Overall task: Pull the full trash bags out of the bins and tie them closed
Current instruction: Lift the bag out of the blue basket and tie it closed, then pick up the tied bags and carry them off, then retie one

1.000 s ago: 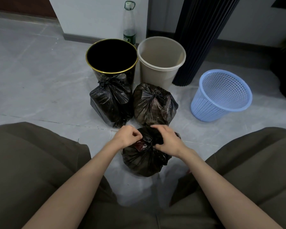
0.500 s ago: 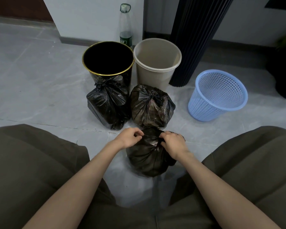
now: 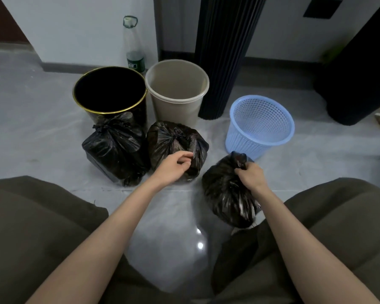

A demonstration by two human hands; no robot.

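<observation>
The right hand point(image 3: 250, 175), right of centre in the frame, grips the gathered neck of a black trash bag point(image 3: 225, 194), fingers curled tight round the bunched plastic just below its knotted top. This bag is out of the bins, low in the middle of the frame beside the person's right knee; whether it rests on the floor point(image 3: 31, 128) or hangs from the hand is not clear

The left hand point(image 3: 173, 165) is at the centre of the frame with fingers loosely curled and nothing in them. Its fingertips lie in front of the middle bag point(image 3: 173, 139); I cannot tell if they touch it

The middle bag and the left bag point(image 3: 114, 148) sit side by side on the floor, both tied at the top. Behind them stand a black bin point(image 3: 110, 111) with a gold rim and a beige bin point(image 3: 176, 108), touching each other. A blue basket point(image 3: 259, 130) stands to the right, just beyond the held bag. A bottle point(image 3: 133, 47) stands by the wall at the top, behind the two bins
</observation>
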